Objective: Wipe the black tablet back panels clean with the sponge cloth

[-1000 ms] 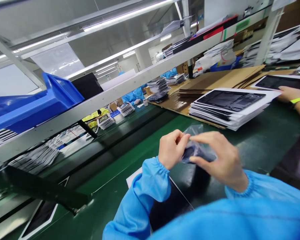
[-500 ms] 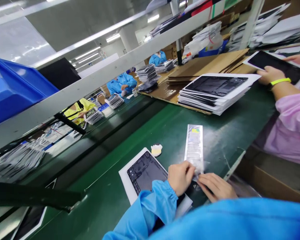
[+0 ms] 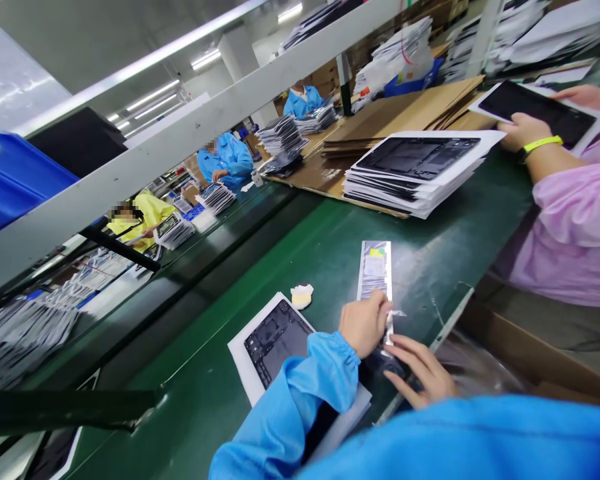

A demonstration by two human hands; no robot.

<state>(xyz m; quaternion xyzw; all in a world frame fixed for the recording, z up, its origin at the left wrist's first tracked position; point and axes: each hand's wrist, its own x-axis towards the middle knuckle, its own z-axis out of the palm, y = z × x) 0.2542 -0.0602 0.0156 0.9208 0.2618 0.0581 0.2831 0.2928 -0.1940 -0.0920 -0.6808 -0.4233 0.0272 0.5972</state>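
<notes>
A long, narrow clear plastic strip (image 3: 376, 267) with pale edges and a yellow-green mark lies on the green bench. My left hand (image 3: 364, 325) covers its near part, fingers pinched together on a thin piece of shiny film (image 3: 390, 325). Just below, my right hand (image 3: 423, 372) has its thumb and fingers apart, fingertips at the film's lower end; whether they touch it I cannot tell. Left of my hands, a black tablet-like panel (image 3: 279, 340) rests on a white sheet, partly under my left sleeve. Beyond it sits a small white and yellow piece (image 3: 301, 295).
A stack of black panels on white sheets (image 3: 420, 177) stands ahead on cardboard (image 3: 375, 127). At the right, a co-worker in a pink sleeve (image 3: 570, 227) holds another panel (image 3: 540, 113). A rail (image 3: 180, 140) crosses above. An open carton (image 3: 530, 353) stands below the bench edge.
My left hand has shifted up along the strip and now covers more of it. My right thumb and fingers have spread wider. The camera view has turned slightly.
</notes>
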